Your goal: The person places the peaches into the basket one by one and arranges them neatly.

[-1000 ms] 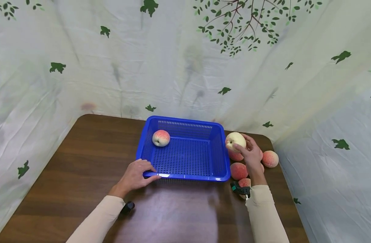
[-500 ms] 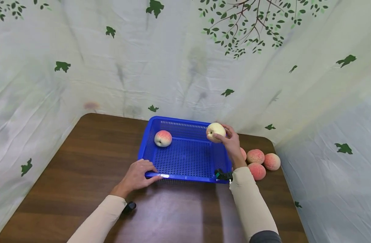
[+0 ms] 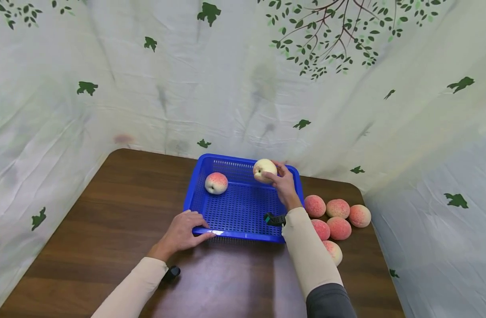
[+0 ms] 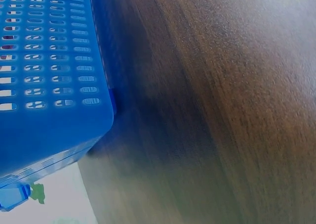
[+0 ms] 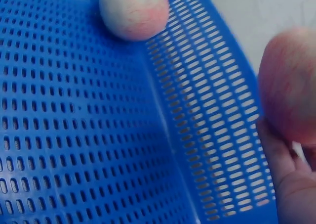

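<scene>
A blue plastic basket (image 3: 243,236) with slotted walls stands near the back of the table. My left hand (image 3: 183,232) grips its front left corner, thumb along the front rim. My right hand (image 3: 284,183) holds a pale cream peach (image 3: 264,171) over the back right part of the basket, fingers behind it and thumb in front. In the right wrist view this held peach (image 5: 291,85) shows a pink blush. Another peach (image 3: 216,183), pink on top and cream below, lies inside the basket at the left. The left hand is outside the left wrist view.
Several pink peaches (image 3: 338,228) lie in a loose group on the brown table (image 3: 108,229), right of the basket and partly behind the right forearm. A pale curtain (image 3: 227,88) with green leaf prints hangs right behind the table's back edge.
The right hand has carried the cream peach leftward from the group on the table to over the basket. The left hand keeps its grip on the corner.
</scene>
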A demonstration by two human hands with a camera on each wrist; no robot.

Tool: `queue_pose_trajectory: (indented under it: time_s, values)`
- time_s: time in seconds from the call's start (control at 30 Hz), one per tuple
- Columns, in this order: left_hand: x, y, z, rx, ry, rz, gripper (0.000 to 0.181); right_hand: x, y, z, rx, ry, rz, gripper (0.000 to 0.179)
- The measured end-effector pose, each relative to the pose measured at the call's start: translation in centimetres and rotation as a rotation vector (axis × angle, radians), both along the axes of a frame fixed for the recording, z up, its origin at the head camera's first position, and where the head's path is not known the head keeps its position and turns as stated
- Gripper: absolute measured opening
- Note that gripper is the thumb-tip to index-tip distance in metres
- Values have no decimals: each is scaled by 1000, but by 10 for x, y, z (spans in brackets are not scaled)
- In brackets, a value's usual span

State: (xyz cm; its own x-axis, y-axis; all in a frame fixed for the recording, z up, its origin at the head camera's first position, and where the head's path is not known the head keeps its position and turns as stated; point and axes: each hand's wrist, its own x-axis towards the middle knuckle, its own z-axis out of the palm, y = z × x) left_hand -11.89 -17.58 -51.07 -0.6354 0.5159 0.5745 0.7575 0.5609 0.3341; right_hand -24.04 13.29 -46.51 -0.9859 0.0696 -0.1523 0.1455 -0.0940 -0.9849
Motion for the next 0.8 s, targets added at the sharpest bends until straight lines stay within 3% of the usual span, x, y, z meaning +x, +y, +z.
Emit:
queue_pose_trajectory:
  time_s: [0.23, 0.47, 0.8]
  values:
    - [0, -2, -1, 14, -2, 1, 23, -7, -20, -12, 0, -24, 69, 57]
    - [-1, 1, -1, 5, -5, -9, 23, -10, -33, -34, 93, -60, 66, 57]
    - [1, -2, -1, 4, -5, -2, 27, -9, -49, -51, 110, -72, 70, 60]
